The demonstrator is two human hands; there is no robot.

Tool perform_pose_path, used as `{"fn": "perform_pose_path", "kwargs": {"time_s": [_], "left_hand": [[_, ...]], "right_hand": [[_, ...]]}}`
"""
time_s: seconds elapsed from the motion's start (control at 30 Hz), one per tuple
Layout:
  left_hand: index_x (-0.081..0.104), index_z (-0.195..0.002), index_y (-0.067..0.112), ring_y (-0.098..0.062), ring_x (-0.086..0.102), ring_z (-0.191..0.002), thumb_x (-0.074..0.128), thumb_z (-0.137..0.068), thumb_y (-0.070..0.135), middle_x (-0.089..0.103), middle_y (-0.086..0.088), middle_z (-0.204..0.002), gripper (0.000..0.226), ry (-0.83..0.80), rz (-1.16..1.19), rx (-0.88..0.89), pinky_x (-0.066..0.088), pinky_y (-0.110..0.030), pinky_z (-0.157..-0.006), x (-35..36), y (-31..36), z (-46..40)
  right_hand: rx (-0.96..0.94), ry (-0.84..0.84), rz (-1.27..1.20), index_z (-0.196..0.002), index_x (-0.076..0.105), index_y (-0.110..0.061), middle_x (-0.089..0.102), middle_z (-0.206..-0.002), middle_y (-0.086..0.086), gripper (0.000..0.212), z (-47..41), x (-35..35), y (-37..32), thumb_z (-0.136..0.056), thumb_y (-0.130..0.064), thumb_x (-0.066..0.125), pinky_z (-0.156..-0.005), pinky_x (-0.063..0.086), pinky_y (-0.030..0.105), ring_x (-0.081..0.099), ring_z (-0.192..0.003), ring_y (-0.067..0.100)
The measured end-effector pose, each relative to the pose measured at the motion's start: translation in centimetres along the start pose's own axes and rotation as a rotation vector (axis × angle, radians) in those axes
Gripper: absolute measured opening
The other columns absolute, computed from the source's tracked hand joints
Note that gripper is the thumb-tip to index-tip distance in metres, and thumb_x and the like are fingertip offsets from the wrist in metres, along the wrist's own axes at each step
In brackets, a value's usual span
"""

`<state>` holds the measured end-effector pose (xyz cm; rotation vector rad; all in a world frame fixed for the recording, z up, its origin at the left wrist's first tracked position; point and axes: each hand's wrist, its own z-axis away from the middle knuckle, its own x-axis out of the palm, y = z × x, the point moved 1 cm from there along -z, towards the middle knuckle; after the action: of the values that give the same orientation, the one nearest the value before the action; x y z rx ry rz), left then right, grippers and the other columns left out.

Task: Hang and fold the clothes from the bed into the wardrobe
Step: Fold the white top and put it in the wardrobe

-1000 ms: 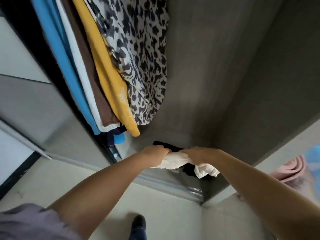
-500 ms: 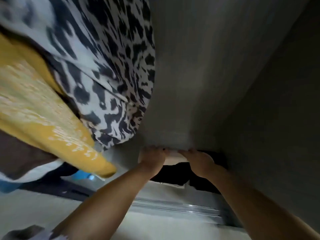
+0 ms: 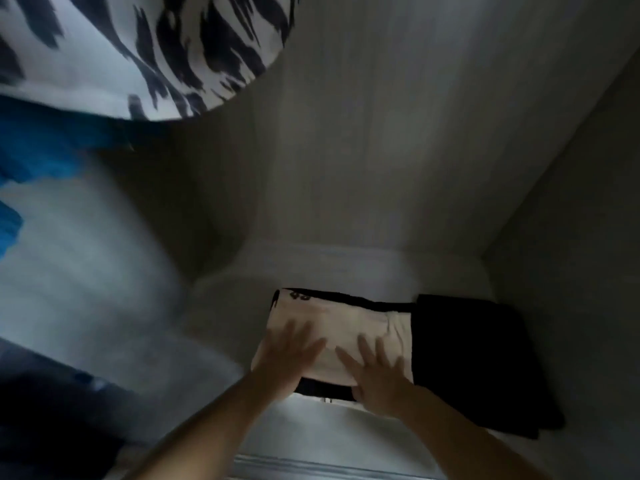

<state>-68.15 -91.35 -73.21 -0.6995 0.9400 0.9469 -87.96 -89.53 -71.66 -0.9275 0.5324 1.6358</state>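
Two hands lay flat on a folded cream garment [image 3: 339,327] on the wardrobe floor [image 3: 221,327], fingers spread, gripping nothing. Up and left of the garment hung a black-and-white patterned piece [image 3: 138,53], with blurred blue fabric [image 3: 41,147] below it. Left hand [image 3: 287,355] pressed the garment's near-left part; right hand [image 3: 377,372] pressed its near-right edge. Under the garment sat dark clothing, and a folded black pile [image 3: 478,362] touched its right side. Wardrobe back wall [image 3: 346,150] rose behind the garment.
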Motion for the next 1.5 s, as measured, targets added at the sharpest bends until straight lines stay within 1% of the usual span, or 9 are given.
{"fn": "perform_pose_path", "kwargs": {"time_s": [0.1, 0.2, 0.33, 0.47, 0.63, 0.9, 1.17, 1.37, 1.5], "left_hand": [[-0.036, -0.136, 0.04, -0.037, -0.032, -0.136, 0.035, -0.091, -0.001, -0.035, -0.004, -0.152, 0.094, -0.044, 0.093, -0.017, 0.001, -0.065, -0.11, 2.6, -0.1, -0.3], [-0.026, -0.144, 0.039, -0.035, -0.03, -0.14, 0.044, -0.088, 0.004, -0.036, -0.004, -0.152, 0.096, -0.15, 0.155, -0.018, -0.001, -0.065, -0.11, 0.9, 0.2, -0.2], [-0.01, -0.152, 0.031, -0.033, -0.019, -0.145, 0.055, -0.093, 0.027, -0.023, -0.009, -0.158, 0.087, -0.375, 0.187, 0.006, -0.004, -0.064, -0.112, -5.5, 0.7, 1.7], [0.015, -0.151, 0.022, -0.025, 0.024, -0.141, 0.044, -0.097, 0.033, 0.026, -0.007, -0.153, 0.062, -0.085, 0.287, -0.05, 0.018, -0.046, -0.114, -15.4, 3.6, 4.3], [0.048, -0.133, 0.019, -0.027, 0.051, -0.122, 0.047, -0.094, 0.026, 0.055, -0.008, -0.131, 0.039, 0.146, 0.739, -0.217, 0.045, -0.037, -0.097, -30.0, 5.5, 7.2], [0.049, -0.132, 0.012, -0.031, 0.053, -0.116, 0.049, -0.095, 0.028, 0.057, -0.013, -0.124, 0.041, 0.266, 0.736, -0.145, 0.046, -0.041, -0.094, -51.5, 5.3, 14.5], [0.051, -0.098, 0.006, -0.035, 0.058, -0.098, 0.045, -0.092, 0.019, 0.06, -0.019, -0.102, 0.016, 0.44, 0.764, 0.016, 0.048, -0.044, -0.082, -63.0, 4.1, 22.7], [0.049, -0.128, 0.017, -0.031, 0.059, -0.107, 0.045, -0.094, 0.026, 0.062, -0.011, -0.119, 0.035, 0.428, 0.693, 0.101, 0.046, -0.036, -0.083, -66.8, 3.9, 29.0], [0.05, -0.13, 0.022, -0.029, 0.059, -0.11, 0.046, -0.095, 0.029, 0.063, -0.006, -0.121, 0.037, 0.437, 0.623, 0.179, 0.046, -0.033, -0.085, -69.2, 6.6, 33.2]], "right_hand": [[-0.015, 0.005, 0.019, -0.147, -0.016, -0.045, -0.035, -0.153, 0.007, 0.07, -1.1, 2.4, 0.5, -0.097, -0.048, 0.033, -0.106, 0.0, 0.071, -0.029, -0.139, 0.043], [-0.013, -0.058, 0.027, -0.147, -0.016, -0.046, -0.036, -0.152, 0.005, 0.076, -1.3, 1.5, 0.4, -0.093, -0.06, 0.036, -0.107, -0.003, 0.069, -0.03, -0.138, 0.042], [0.001, -0.071, 0.031, -0.151, 0.006, -0.035, -0.001, -0.16, 0.003, 0.069, 1.5, -3.6, 0.1, -0.094, -0.059, 0.036, -0.112, 0.015, 0.059, 0.002, -0.146, 0.037], [0.08, 0.073, -0.035, -0.147, 0.028, -0.022, 0.037, -0.145, 0.008, 0.057, 7.0, -12.4, 1.0, -0.098, -0.05, 0.035, -0.099, 0.043, 0.041, 0.044, -0.128, 0.027], [0.183, 0.315, -0.153, -0.138, 0.042, -0.022, 0.058, -0.127, 0.005, 0.049, 16.0, -23.8, 2.8, -0.098, -0.05, 0.035, -0.083, 0.049, 0.033, 0.059, -0.112, 0.024], [0.366, 0.566, -0.161, -0.132, 0.043, -0.022, 0.067, -0.112, 0.009, 0.044, 31.6, -41.2, 4.9, -0.098, -0.049, 0.035, -0.081, 0.051, 0.038, 0.064, -0.104, 0.031], [0.462, 0.725, -0.107, -0.127, 0.046, -0.017, 0.068, -0.107, 0.013, 0.043, 43.0, -50.6, 1.7, -0.098, -0.048, 0.035, -0.077, 0.05, 0.038, 0.064, -0.101, 0.033], [0.549, 0.763, -0.173, -0.133, 0.042, -0.022, 0.066, -0.111, 0.012, 0.043, 51.3, -51.4, -2.1, -0.099, -0.047, 0.032, -0.073, 0.046, 0.036, 0.063, -0.102, 0.032], [0.624, 0.776, -0.172, -0.134, 0.041, -0.025, 0.066, -0.11, 0.009, 0.043, 57.1, -50.1, -3.5, -0.099, -0.048, 0.032, -0.069, 0.041, 0.033, 0.062, -0.1, 0.031]]}}
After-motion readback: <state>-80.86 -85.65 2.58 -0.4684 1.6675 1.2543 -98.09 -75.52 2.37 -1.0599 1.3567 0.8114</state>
